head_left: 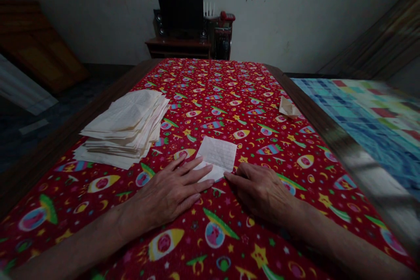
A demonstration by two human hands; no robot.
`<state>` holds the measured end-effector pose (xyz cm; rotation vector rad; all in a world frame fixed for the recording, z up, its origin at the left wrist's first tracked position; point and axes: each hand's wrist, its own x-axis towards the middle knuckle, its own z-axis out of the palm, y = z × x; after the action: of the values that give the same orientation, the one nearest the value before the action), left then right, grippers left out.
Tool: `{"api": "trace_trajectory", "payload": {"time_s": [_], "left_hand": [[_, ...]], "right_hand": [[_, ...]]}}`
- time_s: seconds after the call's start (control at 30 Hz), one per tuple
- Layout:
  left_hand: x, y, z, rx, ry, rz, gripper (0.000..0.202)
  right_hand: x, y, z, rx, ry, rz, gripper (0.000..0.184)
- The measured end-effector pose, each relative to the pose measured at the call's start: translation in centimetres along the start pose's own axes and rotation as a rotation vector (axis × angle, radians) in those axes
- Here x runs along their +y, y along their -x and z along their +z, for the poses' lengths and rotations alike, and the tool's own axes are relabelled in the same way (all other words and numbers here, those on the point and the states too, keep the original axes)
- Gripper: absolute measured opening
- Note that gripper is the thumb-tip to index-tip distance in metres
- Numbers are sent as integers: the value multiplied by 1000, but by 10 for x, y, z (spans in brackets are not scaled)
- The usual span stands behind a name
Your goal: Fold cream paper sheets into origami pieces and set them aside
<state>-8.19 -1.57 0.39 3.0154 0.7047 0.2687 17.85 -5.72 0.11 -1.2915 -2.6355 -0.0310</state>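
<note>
A small sheet of lined white paper (219, 152) lies on the red patterned cloth in front of me, its near part folded over. My left hand (175, 186) rests flat with fingers spread, the fingertips on the paper's left and near part. At the near right corner of the paper is my right hand (260, 188), its fingers curled and the index fingertip touching the edge there. Whether those fingers pinch the paper is hard to make out. Left of the sheet stands a thick, uneven stack of papers (124, 118).
A small folded brownish paper (288, 108) lies near the cloth's right edge. The red cloth (213, 96) covers a long wooden-edged table (295, 92). Beyond its far end are a dark monitor (181, 12) and speakers. A bed with a checked cover (357, 118) is at right.
</note>
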Motion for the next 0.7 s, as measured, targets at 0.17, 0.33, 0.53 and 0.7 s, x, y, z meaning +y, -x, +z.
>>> {"api": "trace_trajectory", "payload": {"time_s": [0.17,0.33,0.53,0.7], "left_hand": [[-1,6,-1,-2,-1,3,38],[-1,10,0,18,-1,11,38],[-2,6,2,89,24,32,31],[-3,3,-1,89,32,52,31]], "right_hand": [[0,0,1,12,-4,-6,25],[-1,2,2,22,-19,7,26],[15,-9,3,164,-77,5,24],[37,-35,1,237,-181,168,23]]}}
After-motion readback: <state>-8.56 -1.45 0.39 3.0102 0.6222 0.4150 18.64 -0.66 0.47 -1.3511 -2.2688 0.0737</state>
